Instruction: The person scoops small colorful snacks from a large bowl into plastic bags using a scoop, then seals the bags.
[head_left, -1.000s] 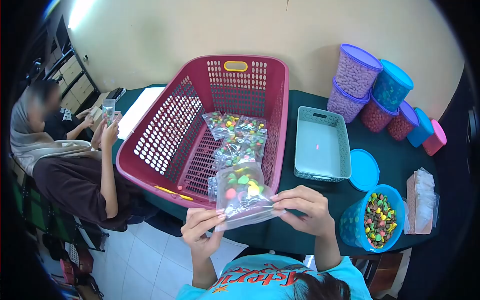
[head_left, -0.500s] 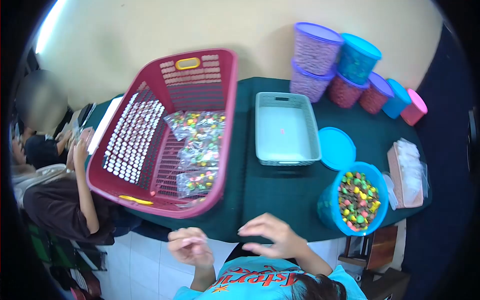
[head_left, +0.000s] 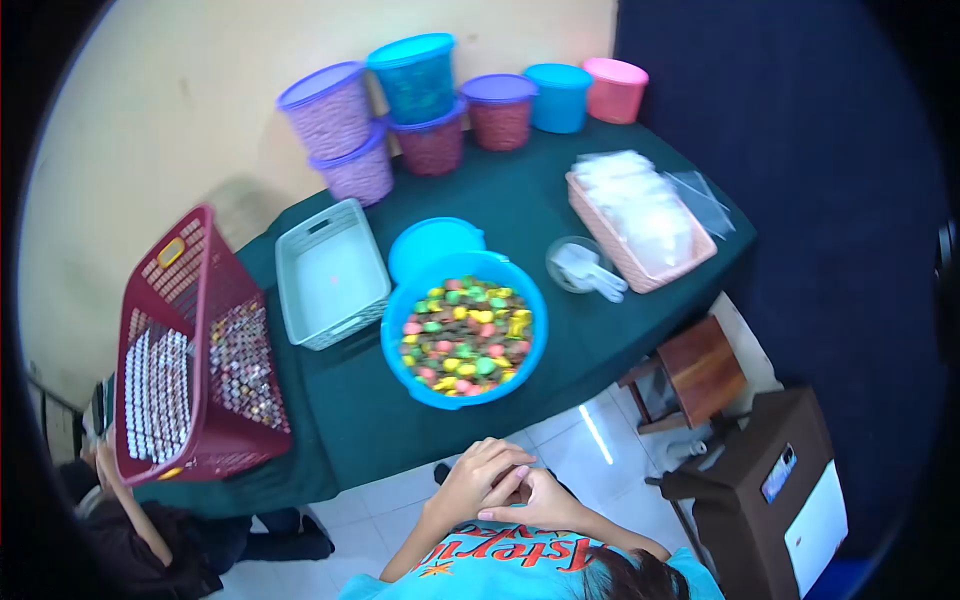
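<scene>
My left hand point(head_left: 478, 478) and my right hand point(head_left: 545, 498) rest together close to my body, below the table's front edge. The left fingers lie over the right hand, and I see nothing in either hand. The nearest thing is a round blue tub point(head_left: 400, 368) full of coloured candies point(head_left: 465, 335), just beyond my hands on the dark green table point(head_left: 330, 420). Its blue lid point(head_left: 428, 243) lies behind it. A red basket point(head_left: 150, 300) with filled candy bags point(head_left: 245, 365) stands at the left end.
A grey-white basket point(head_left: 292, 262) sits between the red basket and the tub. Several lidded tubs point(head_left: 415, 75) line the back. A pink tray of clear bags point(head_left: 640, 215) and a small bowl with scoops point(head_left: 585, 270) are at right. A wooden stool point(head_left: 690, 370), a brown cabinet point(head_left: 770, 490); another person point(head_left: 150, 530) at lower left.
The candy bag left my hands and went into the red basket. My hands drew back to my body and came together. The view swung right.
</scene>
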